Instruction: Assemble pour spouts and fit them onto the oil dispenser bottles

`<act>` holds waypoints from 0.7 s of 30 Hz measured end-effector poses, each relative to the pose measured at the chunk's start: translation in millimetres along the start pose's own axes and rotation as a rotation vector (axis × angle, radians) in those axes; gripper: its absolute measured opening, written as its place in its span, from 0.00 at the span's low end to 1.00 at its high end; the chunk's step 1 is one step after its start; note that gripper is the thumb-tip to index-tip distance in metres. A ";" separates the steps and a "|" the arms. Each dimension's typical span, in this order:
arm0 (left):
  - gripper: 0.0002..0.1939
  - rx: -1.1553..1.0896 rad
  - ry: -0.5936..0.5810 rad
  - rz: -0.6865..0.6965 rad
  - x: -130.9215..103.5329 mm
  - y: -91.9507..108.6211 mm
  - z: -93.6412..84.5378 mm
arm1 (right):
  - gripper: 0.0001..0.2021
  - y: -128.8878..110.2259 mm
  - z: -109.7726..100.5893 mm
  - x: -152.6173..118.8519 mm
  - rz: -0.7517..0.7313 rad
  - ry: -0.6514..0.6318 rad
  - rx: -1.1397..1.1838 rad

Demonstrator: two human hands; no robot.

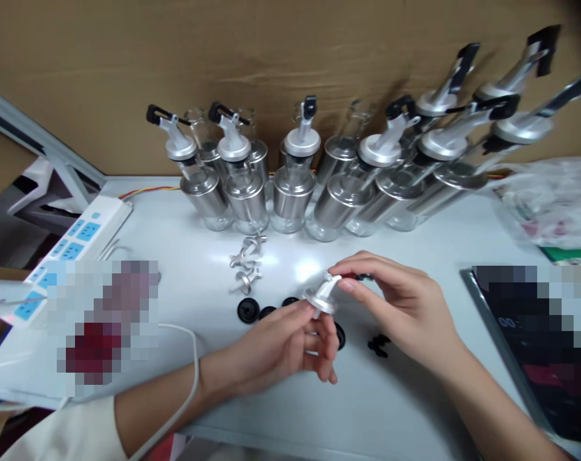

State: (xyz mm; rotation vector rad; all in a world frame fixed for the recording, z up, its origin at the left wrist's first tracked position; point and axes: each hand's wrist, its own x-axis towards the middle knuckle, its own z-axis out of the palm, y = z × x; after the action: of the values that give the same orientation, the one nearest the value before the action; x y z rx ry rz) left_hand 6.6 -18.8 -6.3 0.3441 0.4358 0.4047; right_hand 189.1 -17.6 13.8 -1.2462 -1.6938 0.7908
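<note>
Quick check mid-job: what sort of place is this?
Probably a small assembly workbench: bottles stand along the back, loose silver spouts and black discs lie in front, and a power strip sits at the left.

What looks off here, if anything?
The white cable: it lies across the person's left forearm instead of clear of it, so it might snag. Bottles toward the picture's right seem to lean, but that is probably lens distortion. No spill or breakage is visible.
</note>
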 end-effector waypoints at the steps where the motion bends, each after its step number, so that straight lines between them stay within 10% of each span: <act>1: 0.17 0.001 -0.005 0.002 0.1 0.2 -0.9 | 0.06 0.4 0.3 -0.3 -0.007 0.007 -0.012; 21: 0.18 -0.007 0.035 -0.042 -0.1 2.8 -2.0 | 0.08 1.2 5.7 -5.5 -0.086 0.049 -0.133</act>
State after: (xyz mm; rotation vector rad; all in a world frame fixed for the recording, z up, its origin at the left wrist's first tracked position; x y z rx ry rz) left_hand 4.7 -16.0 -6.9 0.3209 0.4747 0.3718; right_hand 185.1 -22.4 8.8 -1.2625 -1.7713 0.6001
